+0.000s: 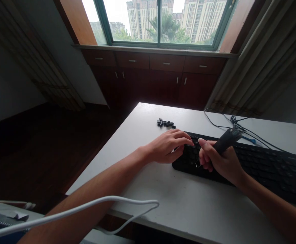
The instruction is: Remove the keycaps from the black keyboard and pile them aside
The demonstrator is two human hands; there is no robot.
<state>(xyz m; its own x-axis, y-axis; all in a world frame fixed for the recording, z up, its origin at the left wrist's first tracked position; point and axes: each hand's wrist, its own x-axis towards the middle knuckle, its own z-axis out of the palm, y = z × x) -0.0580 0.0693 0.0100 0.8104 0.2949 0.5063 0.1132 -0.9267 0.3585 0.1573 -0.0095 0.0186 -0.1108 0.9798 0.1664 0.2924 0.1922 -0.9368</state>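
A black keyboard point(262, 164) lies on the white table, running off to the right. My left hand point(172, 145) rests over its left end, fingers stretched out and touching the keys, with the thumb apart below them. In my closed right hand point(220, 159) is a black cleaning brush point(226, 140), its bristled end pointing up and away to the right. A thin metal wire end shows below the fist, close to the keys. Loose black keycaps point(166, 123) lie in a small pile beyond my left hand.
Black cables point(235, 122) lie tangled behind the keyboard, near a blue-tipped tool point(249, 139). A white cable point(107, 200) crosses in front of my left forearm. The white table point(142, 189) has its left edge beside that arm. Cabinets point(150, 71) stand under the window.
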